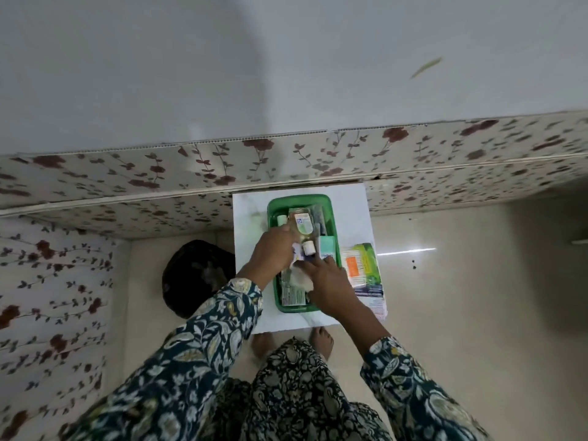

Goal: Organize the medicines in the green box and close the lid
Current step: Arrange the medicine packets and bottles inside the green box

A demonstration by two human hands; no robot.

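Two hands reach into the green box [273,218], which sits open on a small white table [248,211] against a flowered wall panel. The left hand [270,253] comes in from the left with its patterned sleeve [203,329] angled up toward the box; its fingers are curled around the lower part of a clear bottle [302,226] with a pale label and white cap, holding it tilted over the middle of the box. The right hand [331,281] stretches in from the near right, palm down, fingers spread a little and pressing on white packets [299,276] in the near half of the box. Just right of the box, touching its rim, a pack of cotton buds [359,262] lies on flat leaflets [375,300].
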